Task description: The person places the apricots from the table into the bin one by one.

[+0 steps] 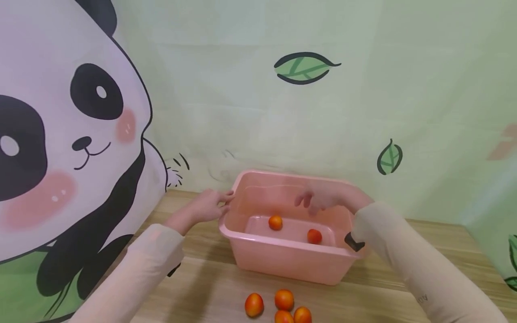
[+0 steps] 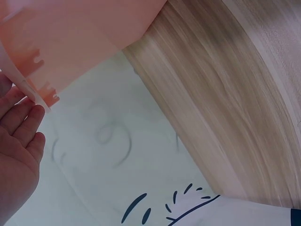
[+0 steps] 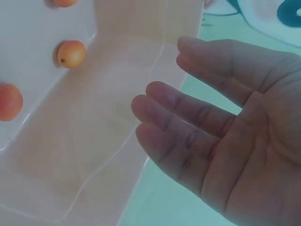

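Note:
A pink plastic basin (image 1: 282, 255) stands on the wooden table, with tomatoes lying on its floor, among them an orange one (image 1: 275, 223) and a redder one (image 1: 314, 236). At the basin's left rim, my left hand (image 1: 208, 206) holds the edge; the left wrist view has its fingers (image 2: 28, 125) along the outside of the rim. My right hand (image 1: 323, 196) hovers over the inside of the basin, fingers apart and slightly bent, holding nothing. Three tomatoes, including an orange one (image 3: 71, 54), appear in the right wrist view, beyond the fingertips.
In front of the basin, several more tomatoes (image 1: 254, 305) lie grouped on the wooden table (image 1: 202, 269), some cut off by the lower frame edge. A pale green backdrop (image 1: 226, 112) with a printed panda and leaves rises right behind the table.

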`<act>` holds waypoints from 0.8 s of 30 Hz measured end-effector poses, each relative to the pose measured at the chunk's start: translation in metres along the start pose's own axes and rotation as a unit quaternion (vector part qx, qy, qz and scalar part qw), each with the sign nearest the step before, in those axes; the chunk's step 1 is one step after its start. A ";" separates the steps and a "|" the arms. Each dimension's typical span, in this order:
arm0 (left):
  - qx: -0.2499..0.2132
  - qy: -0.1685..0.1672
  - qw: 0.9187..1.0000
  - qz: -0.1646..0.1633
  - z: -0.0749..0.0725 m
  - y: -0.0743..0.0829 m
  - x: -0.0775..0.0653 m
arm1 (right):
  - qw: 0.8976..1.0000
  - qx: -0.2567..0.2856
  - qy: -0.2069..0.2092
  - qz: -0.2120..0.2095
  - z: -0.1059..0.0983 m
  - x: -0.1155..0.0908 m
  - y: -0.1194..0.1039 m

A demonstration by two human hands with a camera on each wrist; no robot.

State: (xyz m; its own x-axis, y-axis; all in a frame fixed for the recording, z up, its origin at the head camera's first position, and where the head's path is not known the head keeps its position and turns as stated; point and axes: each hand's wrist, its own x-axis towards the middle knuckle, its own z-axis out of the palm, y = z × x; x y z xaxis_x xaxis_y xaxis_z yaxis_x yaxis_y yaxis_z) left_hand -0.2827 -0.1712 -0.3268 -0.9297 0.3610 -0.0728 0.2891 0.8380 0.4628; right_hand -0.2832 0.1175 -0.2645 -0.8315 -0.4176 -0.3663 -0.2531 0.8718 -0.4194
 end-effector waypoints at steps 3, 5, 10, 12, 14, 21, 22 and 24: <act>-0.004 -0.002 1.000 -0.004 0.001 -0.001 -0.001 | 0.998 -0.024 -0.051 -0.031 -0.007 0.003 0.007; -0.005 -0.003 1.000 -0.005 0.002 -0.002 -0.001 | 0.996 -0.037 -0.045 -0.065 -0.003 0.002 0.011; -0.009 -0.004 1.000 -0.011 0.003 -0.001 -0.002 | 0.993 -0.046 -0.022 -0.110 0.005 -0.011 0.011; -0.008 -0.002 1.000 -0.008 0.002 -0.001 -0.002 | 0.992 -0.045 -0.020 -0.116 0.006 -0.016 0.010; -0.003 0.001 1.000 -0.003 0.002 -0.001 -0.002 | 0.991 -0.041 -0.018 -0.126 0.008 -0.022 0.010; -0.005 0.005 1.000 0.002 0.004 -0.003 0.000 | 0.980 -0.054 -0.022 -0.189 0.021 -0.043 0.011; -0.005 0.005 1.000 0.002 0.004 -0.003 0.000 | 0.978 -0.057 -0.025 -0.199 0.024 -0.045 0.011; -0.005 0.005 1.000 0.001 0.004 -0.003 0.001 | 0.974 -0.064 -0.030 -0.214 0.028 -0.050 0.012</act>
State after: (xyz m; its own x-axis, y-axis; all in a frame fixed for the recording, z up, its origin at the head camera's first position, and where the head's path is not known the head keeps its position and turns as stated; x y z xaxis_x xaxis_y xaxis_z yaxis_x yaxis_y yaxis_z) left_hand -0.2833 -0.1718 -0.3322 -0.9316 0.3580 -0.0624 0.2887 0.8336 0.4709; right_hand -0.2306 0.1417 -0.2747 -0.6069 -0.7609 -0.2295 -0.6333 0.6375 -0.4387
